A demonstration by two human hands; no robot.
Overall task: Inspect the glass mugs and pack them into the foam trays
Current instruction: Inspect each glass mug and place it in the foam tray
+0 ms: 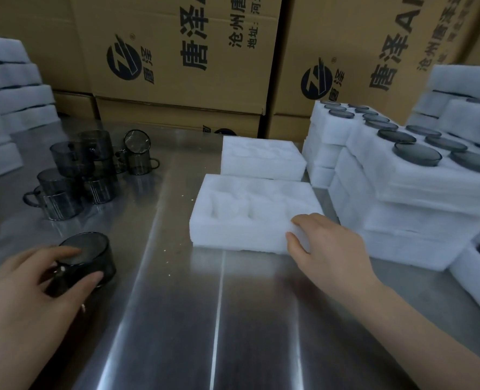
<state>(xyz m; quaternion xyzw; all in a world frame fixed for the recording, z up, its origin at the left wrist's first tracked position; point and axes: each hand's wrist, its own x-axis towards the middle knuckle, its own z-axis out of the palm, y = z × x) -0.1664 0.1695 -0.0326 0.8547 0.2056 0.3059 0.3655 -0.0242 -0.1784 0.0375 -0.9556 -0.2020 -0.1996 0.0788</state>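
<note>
Tray (233, 229): white foam, pockets empty; right grip (326, 243) pinches its near corner, left grip (36, 280) wraps smoky glass mug (98, 260).

The bench (233, 319) is brushed stainless steel, smooth and shiny, with long bright streaks of reflected light running along it. The nearest glass mug (92, 257) is smoky grey glass, see-through and glossy. The other glass mugs (70, 161) farther back are the same tinted glass, some with fine vertical ribs catching the light. The foam tray (233, 229) at the front is white foam, matt and soft-looking, slightly fuzzy at its edges, as are the stacked foam trays (402, 209) to the side. The cartons (182, 88) behind are plain brown cardboard, matt, printed in black.
</note>
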